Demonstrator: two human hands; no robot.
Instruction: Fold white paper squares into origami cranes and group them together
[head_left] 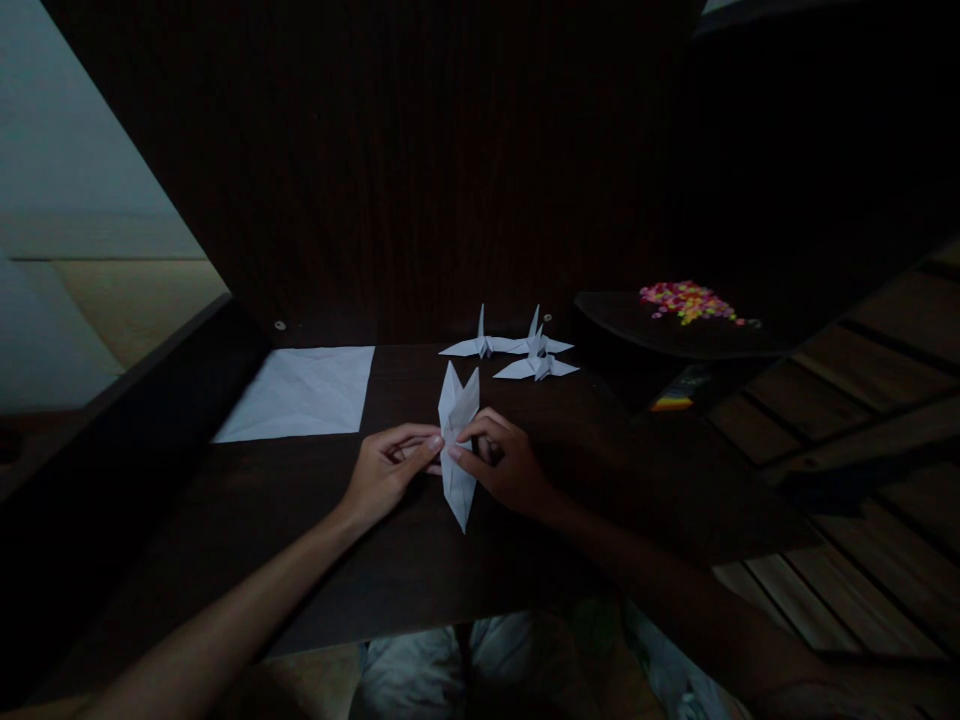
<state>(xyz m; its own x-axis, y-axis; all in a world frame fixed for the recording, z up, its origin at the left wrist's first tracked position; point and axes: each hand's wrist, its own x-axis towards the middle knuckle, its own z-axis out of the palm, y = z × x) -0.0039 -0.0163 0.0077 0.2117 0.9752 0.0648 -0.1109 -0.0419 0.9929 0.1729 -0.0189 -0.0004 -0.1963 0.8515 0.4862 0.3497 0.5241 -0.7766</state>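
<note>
A piece of folded white paper, long and pointed, stands between my hands above the dark desk. Its upper end splits into two points, and its lower end narrows to one tip. My left hand pinches its left edge near the middle, thumb in front. From the right, my right hand grips the same middle part with thumb and forefinger. Just beyond it sit several folded paper cranes with spread wings. To the left a flat, creased sheet of white paper lies on the desk.
A dark upright panel rises behind the desk. On the right, a small curved shelf bears a heap of colourful small pieces. A raised side board bounds the left. Wooden slats show at lower right.
</note>
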